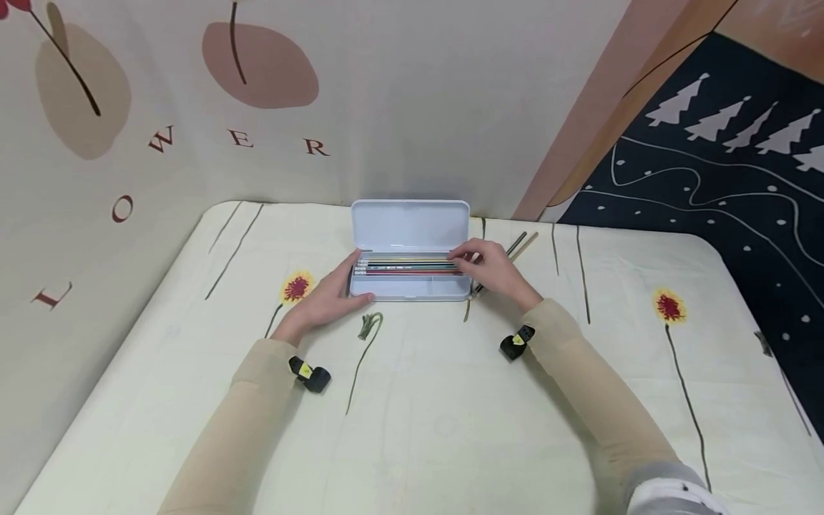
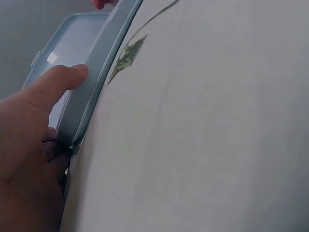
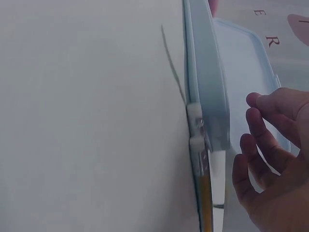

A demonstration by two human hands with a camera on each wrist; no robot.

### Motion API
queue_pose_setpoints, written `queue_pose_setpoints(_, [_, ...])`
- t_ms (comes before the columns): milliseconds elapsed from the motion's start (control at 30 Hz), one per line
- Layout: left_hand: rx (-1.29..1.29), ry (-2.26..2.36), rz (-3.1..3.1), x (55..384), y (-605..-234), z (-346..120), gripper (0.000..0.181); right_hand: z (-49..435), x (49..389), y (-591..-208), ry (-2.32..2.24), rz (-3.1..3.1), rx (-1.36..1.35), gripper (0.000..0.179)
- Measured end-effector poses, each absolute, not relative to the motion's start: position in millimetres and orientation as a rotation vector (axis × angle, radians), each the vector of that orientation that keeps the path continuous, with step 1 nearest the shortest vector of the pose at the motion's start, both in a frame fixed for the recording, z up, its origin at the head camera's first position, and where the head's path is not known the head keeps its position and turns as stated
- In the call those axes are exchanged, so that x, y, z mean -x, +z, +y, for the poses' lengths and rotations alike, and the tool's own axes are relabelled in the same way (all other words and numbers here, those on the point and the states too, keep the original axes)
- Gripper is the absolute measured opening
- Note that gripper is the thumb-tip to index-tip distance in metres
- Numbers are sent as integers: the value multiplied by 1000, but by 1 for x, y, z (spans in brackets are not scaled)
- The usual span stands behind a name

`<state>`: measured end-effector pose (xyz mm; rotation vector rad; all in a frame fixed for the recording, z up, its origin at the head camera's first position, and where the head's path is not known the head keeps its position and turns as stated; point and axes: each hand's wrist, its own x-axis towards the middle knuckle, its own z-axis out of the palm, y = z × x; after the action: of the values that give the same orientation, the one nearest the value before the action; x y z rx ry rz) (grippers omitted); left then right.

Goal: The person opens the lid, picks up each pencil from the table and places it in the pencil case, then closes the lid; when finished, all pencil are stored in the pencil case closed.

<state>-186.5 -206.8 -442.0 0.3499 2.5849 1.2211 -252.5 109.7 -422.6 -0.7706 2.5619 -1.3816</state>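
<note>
A light blue pencil case (image 1: pixel 393 287) lies with its lid (image 1: pixel 412 223) raised at the back. Several coloured pencils (image 1: pixel 405 265) lie side by side inside it, their pale ends at the left. My left hand (image 1: pixel 325 297) holds the case's left end, thumb against the front wall and fingers round the side. Over the right end of the case hovers my right hand (image 1: pixel 494 270), its fingers bent loosely and the thumb near the index fingertip. Nothing shows between those fingertips in the right wrist view. Two loose pencils (image 3: pixel 204 193) with white ends lie beside the case's right end.
The table wears a pale cloth (image 1: pixel 425 400) printed with flowers and stems. Behind the case rises a light wall hanging (image 1: pixel 412 129) with letters. A dark fabric (image 1: pixel 727 164) with white trees hangs at the right.
</note>
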Motion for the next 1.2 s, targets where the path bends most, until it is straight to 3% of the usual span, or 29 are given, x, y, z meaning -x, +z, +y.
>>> queue_pose_setpoints(1200, [-349,1199,2585,187,-443,-208,93,181,279,-436,-1348,2666,595,16])
